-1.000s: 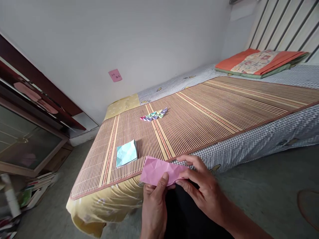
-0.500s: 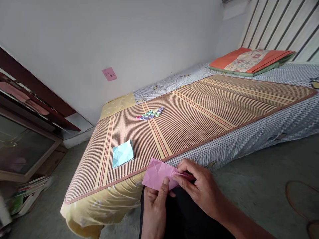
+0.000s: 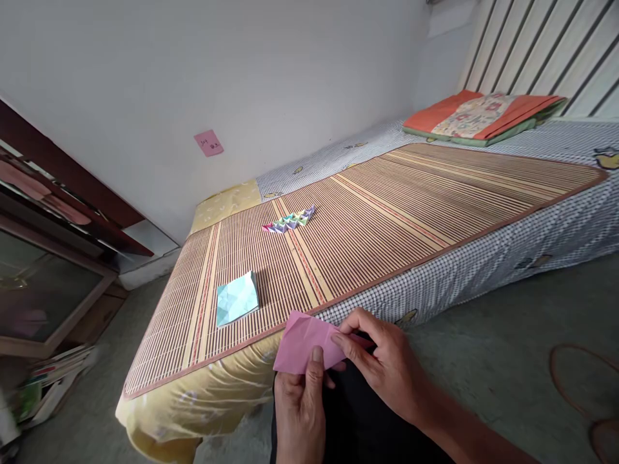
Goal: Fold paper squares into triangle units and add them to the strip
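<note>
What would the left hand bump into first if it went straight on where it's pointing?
Past the pink paper it holds, the left hand would probably meet the near edge of the striped mat. Depth is unclear, so it might pass over the top instead.

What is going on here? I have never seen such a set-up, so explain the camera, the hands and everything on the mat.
There is no machine here: these are a person's own bare hands. One camera, worn on the head, looks forward and down. The left hand holds a creased sheet of pink paper, thumb on top, while the right hand pinches its other end. On the slatted mat lie a folded piece of light-blue paper and, farther off, a multicoloured zigzag paper piece. Beyond the mat, an orange folded cloth rests on a checked sheet.
</note>
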Available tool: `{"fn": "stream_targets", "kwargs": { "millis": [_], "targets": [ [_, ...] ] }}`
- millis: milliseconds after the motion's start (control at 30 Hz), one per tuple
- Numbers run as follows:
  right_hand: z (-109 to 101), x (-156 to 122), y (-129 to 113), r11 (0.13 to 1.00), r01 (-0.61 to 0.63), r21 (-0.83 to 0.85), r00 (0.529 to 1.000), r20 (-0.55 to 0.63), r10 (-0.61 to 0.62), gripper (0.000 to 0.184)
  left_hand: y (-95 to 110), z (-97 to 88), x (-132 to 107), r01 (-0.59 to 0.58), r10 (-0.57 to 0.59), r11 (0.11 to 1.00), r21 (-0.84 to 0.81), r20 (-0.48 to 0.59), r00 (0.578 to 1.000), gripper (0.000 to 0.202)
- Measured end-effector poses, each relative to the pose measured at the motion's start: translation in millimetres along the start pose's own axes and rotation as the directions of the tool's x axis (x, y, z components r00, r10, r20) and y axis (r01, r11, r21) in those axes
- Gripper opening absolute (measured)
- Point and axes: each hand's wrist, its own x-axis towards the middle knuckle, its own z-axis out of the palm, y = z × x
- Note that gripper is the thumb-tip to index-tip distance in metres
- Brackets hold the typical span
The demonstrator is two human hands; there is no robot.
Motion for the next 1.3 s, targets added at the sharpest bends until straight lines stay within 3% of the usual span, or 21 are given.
{"fn": "stream_targets", "kwargs": {
  "millis": [133, 467, 700, 833, 933, 1067, 1200, 1300],
  "targets": [
    [0.1, 0.3, -0.5, 0.999, 0.032, -0.015, 0.999, -0.023, -0.032, 0.017, 3.8, 1.1, 1.3, -0.05, 0.043, 0.997, 0.059, 0.114, 0.993, 0.046],
    [0.6, -0.8, -1.3, 0.998, 0.068, -0.009, 0.997, -0.028, -0.069, 0.014, -1.2, -1.2, 3.5, -0.026, 0.017, 0.996, 0.087, 0.099, 0.995, 0.044],
    [5.0, -1.7, -0.8, 0.998, 0.058, -0.016, 0.998, -0.035, -0.059, 0.012, -2.0, 4.3, 5.6, 0.074, -0.06, 0.988, -0.133, 0.103, 0.993, 0.044],
    [4.3, -1.3, -3.1, 0.997, -0.001, 0.076, 0.999, -0.044, 0.004, 0.003, -0.5, 6.4, 5.3, 0.128, -0.112, 0.967, -0.222, 0.083, 0.99, 0.045],
    [0.8, 1.1, -4.7, 0.97, -0.135, 0.201, 0.99, 0.072, 0.123, 0.014, -2.0, 6.4, 6.4, 0.152, -0.137, 0.951, -0.271, 0.072, 0.988, 0.048],
    [-0.3, 0.7, -0.5, 0.915, -0.299, 0.272, 0.936, 0.272, 0.225, 0.022, -7.6, 6.3, 8.3, 0.184, -0.16, 0.928, -0.324, 0.099, 0.982, 0.05],
    [2.4, -3.7, 5.9, 0.89, -0.363, 0.278, 0.91, 0.31, 0.274, 0.032, -8.0, 6.9, 9.0, 0.191, -0.156, 0.923, -0.335, 0.131, 0.979, 0.048],
    [1.9, -3.6, 5.7, 0.925, -0.278, 0.258, 0.945, 0.248, 0.215, 0.022, -3.9, 6.8, 9.1, 0.188, -0.149, 0.93, -0.315, 0.144, 0.978, 0.044]
  ]
}}
